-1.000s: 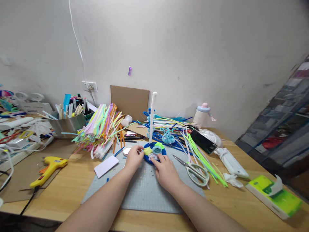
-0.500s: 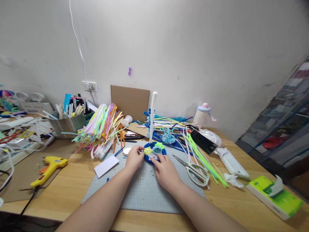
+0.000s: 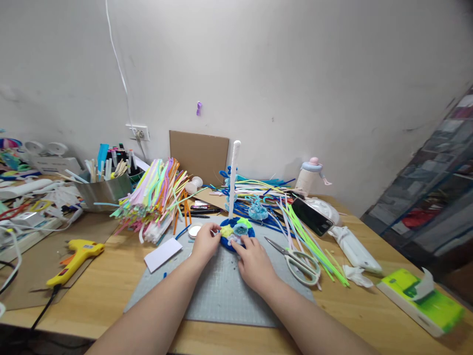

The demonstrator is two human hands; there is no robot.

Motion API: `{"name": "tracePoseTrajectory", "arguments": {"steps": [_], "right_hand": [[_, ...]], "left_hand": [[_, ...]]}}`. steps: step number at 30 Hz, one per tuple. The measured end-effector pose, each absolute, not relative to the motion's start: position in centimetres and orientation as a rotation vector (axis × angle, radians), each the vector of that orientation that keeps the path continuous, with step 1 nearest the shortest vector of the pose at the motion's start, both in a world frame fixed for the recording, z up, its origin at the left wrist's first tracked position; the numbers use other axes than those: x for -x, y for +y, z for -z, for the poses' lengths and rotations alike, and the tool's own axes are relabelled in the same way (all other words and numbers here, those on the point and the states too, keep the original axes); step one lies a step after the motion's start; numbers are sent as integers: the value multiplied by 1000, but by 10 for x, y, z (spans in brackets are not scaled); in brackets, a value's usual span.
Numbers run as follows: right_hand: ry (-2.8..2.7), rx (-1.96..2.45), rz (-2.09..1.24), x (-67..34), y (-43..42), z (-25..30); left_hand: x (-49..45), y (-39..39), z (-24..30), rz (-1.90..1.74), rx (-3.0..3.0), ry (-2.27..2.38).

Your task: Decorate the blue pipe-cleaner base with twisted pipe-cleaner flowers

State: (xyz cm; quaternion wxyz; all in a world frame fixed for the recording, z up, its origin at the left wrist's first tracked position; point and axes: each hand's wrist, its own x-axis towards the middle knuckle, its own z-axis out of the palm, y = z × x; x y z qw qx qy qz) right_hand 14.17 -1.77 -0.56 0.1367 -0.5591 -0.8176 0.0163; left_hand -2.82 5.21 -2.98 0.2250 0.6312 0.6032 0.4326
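Note:
A round blue pipe-cleaner disc with yellow, green and pale blue fuzzy pieces on it lies at the far end of a grey cutting mat. A white fuzzy post rises from its back edge. My left hand has its fingers curled onto the disc's left rim. My right hand rests at the disc's front edge, its fingertips pressing a small white fuzzy piece.
Scissors lie right of the mat, beside green pipe cleaners and a phone. A big bundle of coloured pipe cleaners, a metal tool bin, a yellow glue gun and a white card are left. A green tissue pack sits far right.

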Motion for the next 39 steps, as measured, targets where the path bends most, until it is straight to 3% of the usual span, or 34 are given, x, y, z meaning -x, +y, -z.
{"name": "tracePoseTrajectory", "arguments": {"steps": [13, 19, 28, 39], "right_hand": [[-2302, 1475, -77, -146, -18, 4], [-1503, 1326, -726, -173, 12, 14], [-1057, 1290, -1148, -184, 41, 35], [-932, 1007, -1104, -196, 39, 22]], "left_hand": [[31, 49, 23, -1218, -1677, 1626], [30, 48, 22, -1165, -1589, 1600], [32, 52, 31, -1029, -1592, 1650], [54, 47, 10, -883, -1896, 1751]]}}
